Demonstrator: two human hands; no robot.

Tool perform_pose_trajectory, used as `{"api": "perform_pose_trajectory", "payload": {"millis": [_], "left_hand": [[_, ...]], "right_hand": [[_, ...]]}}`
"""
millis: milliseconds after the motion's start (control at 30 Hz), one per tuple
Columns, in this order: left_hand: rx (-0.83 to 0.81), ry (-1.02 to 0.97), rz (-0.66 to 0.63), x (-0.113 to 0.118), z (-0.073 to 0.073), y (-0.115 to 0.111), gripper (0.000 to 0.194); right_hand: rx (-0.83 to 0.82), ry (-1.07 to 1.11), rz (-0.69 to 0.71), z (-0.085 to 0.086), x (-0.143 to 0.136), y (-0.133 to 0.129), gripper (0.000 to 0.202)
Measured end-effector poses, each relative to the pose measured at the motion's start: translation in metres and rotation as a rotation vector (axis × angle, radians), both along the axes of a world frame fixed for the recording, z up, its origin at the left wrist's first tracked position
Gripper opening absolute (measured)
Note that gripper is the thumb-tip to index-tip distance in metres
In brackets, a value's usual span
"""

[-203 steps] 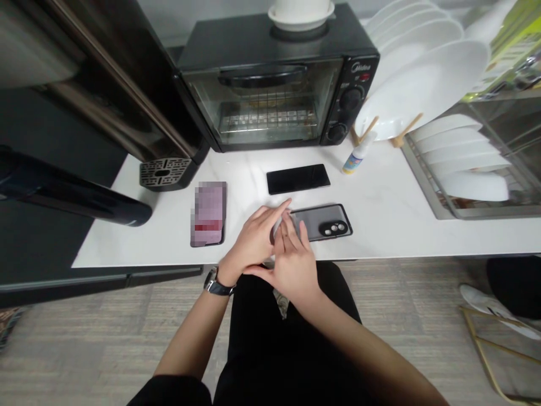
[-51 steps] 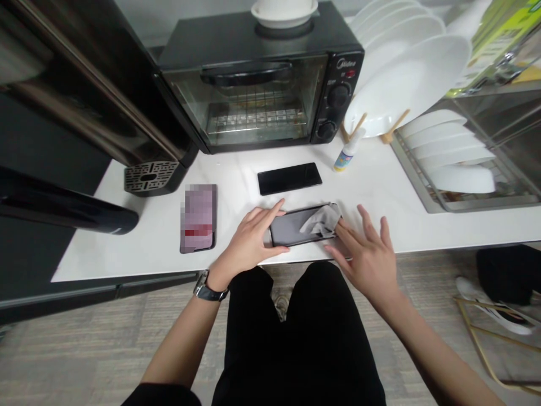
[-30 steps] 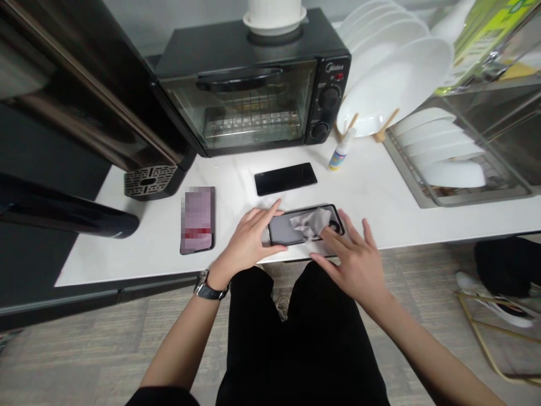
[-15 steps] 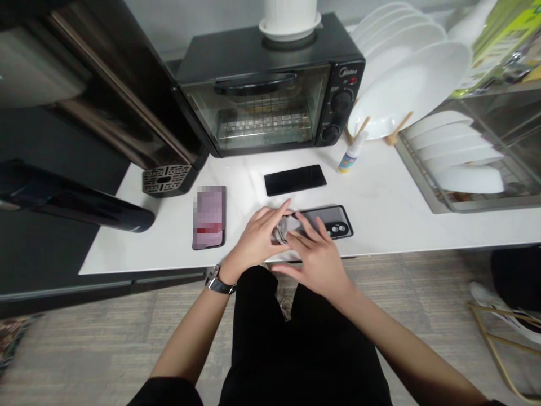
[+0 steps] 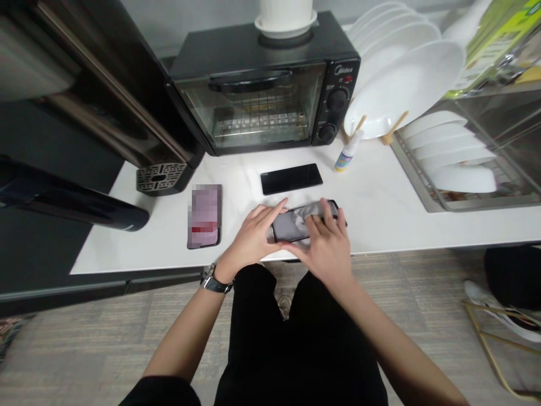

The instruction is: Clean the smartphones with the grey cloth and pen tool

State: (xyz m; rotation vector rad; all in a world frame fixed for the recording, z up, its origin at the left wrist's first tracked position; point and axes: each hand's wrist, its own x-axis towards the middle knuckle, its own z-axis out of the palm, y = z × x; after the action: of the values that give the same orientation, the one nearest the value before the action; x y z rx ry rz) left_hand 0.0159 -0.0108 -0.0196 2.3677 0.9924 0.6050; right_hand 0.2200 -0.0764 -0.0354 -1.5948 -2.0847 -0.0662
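A clear grey phone case [image 5: 287, 227] with black edges lies near the front edge of the white counter. My left hand [image 5: 253, 234] grips its left end between thumb and fingers. Bent fingers of my right hand [image 5: 329, 245] press a crumpled pale wipe [image 5: 301, 216] onto the case's surface, toward the right end. That hand hides the camera cutouts and part of the wipe. Just behind the case, a black phone [image 5: 291, 179] rests flat. Another phone [image 5: 205, 214], its lit screen partly pixelated, lies left of my left hand.
A black toaster oven [image 5: 253, 53] stands at the back, with a white pot [image 5: 286, 14] on top. Right of it are a small spray bottle [image 5: 345, 156], racked white plates [image 5: 406, 84] and a dish basket [image 5: 416, 175]. A dark machine with a drip tray [image 5: 160, 177] stands left.
My right hand has slid the wipe rightward along the case, from its left part toward the camera end. My left hand still holds the left end.
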Motion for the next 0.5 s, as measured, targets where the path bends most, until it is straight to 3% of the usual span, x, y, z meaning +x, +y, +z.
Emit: {"api": "perform_pose_trajectory", "payload": {"millis": [67, 133, 267, 400, 500], "left_hand": [[0.001, 0.011, 0.016, 0.0, 0.0, 0.0, 0.1], [-0.01, 0.029, 0.025, 0.0, 0.001, 0.0, 0.099], [-0.036, 0.038, 0.006, 0.0, 0.004, -0.001, 0.106], [-0.035, 0.022, 0.013, 0.0, 0.006, -0.002, 0.111], [-0.042, 0.023, 0.013, 0.0, 0.006, -0.002, 0.109]], "right_hand": [[-0.004, 0.075, 0.134, 0.0, -0.026, 0.0, 0.077], [-0.038, 0.111, 0.228, 0.002, -0.035, -0.005, 0.076], [-0.09, 0.074, 0.26, 0.008, 0.002, -0.022, 0.067], [-0.067, -0.034, 0.133, 0.008, 0.06, -0.031, 0.058], [-0.023, -0.096, -0.043, 0.005, 0.074, -0.026, 0.062]]}}
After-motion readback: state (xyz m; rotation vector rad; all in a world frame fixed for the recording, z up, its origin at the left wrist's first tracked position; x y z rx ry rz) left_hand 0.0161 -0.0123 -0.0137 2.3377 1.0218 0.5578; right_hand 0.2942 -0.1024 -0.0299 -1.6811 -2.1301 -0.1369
